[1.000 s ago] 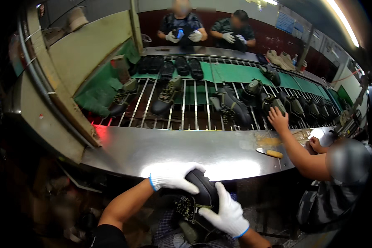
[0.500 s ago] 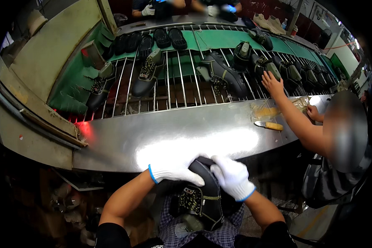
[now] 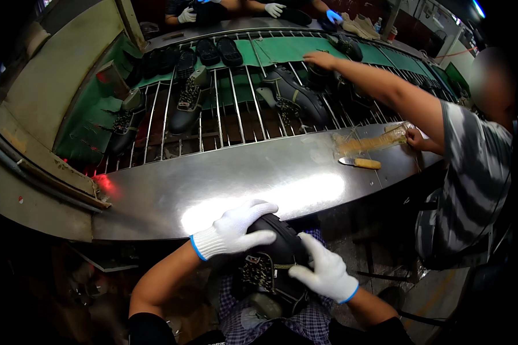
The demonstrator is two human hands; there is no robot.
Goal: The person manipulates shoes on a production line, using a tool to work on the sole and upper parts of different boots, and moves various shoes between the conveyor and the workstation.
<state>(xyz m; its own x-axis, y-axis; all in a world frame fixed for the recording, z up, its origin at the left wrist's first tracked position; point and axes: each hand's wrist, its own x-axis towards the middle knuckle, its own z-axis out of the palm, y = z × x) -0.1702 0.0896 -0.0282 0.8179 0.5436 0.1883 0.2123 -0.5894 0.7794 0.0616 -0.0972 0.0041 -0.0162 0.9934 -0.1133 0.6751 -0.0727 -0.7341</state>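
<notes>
At 6 o'clock, low in the view, a black shoe (image 3: 270,267) lay over the person's lap, with the left hand (image 3: 236,230) in a white glove laid over its toe, fingers spread and pressed on it, and the right hand (image 3: 325,270) clamped on its side at 5 o'clock. Beyond them ran the steel table (image 3: 172,190), with a yellow-handled knife (image 3: 360,163) at 2 o'clock. Farther still, a wire rack (image 3: 236,109) carried dark shoes (image 3: 293,95), where a co-worker's arm (image 3: 380,86) reached from 3 o'clock.
</notes>
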